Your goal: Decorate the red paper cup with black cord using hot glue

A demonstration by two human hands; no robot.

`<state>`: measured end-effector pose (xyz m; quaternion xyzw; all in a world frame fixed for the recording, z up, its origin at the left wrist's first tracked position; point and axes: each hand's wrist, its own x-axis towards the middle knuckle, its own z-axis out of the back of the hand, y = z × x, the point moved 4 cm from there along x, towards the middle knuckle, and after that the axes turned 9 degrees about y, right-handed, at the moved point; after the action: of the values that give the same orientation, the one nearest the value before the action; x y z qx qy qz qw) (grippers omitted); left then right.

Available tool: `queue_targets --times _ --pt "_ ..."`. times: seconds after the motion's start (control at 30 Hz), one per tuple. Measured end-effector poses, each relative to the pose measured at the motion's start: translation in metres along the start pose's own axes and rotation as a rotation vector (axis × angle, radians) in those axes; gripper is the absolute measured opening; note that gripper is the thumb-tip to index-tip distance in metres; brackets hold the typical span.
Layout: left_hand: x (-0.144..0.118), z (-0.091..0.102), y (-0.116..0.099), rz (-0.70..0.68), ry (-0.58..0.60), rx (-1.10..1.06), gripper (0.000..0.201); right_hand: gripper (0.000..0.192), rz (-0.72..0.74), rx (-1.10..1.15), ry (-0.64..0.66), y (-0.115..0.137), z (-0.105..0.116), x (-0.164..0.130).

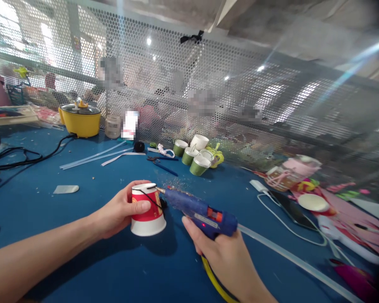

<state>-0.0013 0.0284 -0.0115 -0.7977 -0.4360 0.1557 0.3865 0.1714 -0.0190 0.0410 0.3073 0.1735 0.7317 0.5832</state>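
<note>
My left hand (131, 208) is closed around a red and white paper cup (147, 227), with its wider end facing down and a thin black cord slanting across its side. In my right hand (222, 248) is a blue hot glue gun (197, 208), gripped by its handle. The gun's nozzle points left and appears to touch the cup near its upper edge, by the cord. A long translucent glue stick (290, 256) runs out of the gun's back. Something small and black shows behind the cup, partly hidden.
Beyond the cup lie blue-handled pliers (164, 166) and several small green and white cups (200, 164). A yellow electric pot (81, 122) stands at the back left beside a jar (113, 126). To the right are a phone (293, 210) and a white cable (278, 221). Perforated metal (164, 63) borders the table.
</note>
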Motion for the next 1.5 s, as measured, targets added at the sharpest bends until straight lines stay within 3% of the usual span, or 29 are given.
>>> queue_targets --times 0.3,0.57,0.73,1.0,1.1,1.3,1.4,1.5 --pt "-0.001 0.000 0.001 0.007 -0.008 0.010 0.054 0.025 0.050 -0.016 0.021 0.006 -0.001 -0.002" --pt "-0.001 0.000 0.000 -0.001 0.007 0.008 0.055 0.031 -0.092 0.113 0.042 0.002 -0.002 -0.001" --pt "-0.002 0.000 0.000 0.002 -0.002 -0.010 0.059 0.034 -0.068 0.124 0.045 0.004 -0.002 0.001" --pt "-0.002 0.001 -0.001 0.006 -0.026 -0.012 0.063 0.037 -0.174 0.194 0.120 -0.002 -0.005 0.000" --pt "-0.002 0.001 -0.001 0.003 -0.029 0.001 0.063 0.028 -0.157 0.307 0.147 -0.003 -0.006 0.003" --pt "-0.001 0.006 -0.001 0.004 -0.090 0.040 0.062 0.025 -0.189 0.558 0.134 -0.019 0.004 0.020" --pt "-0.001 0.007 -0.002 0.008 -0.131 0.091 0.061 0.029 -0.273 0.573 0.056 -0.036 0.015 0.033" --pt "-0.002 0.007 -0.004 0.027 -0.164 0.135 0.062 0.036 -0.256 0.495 0.049 -0.053 0.019 0.047"
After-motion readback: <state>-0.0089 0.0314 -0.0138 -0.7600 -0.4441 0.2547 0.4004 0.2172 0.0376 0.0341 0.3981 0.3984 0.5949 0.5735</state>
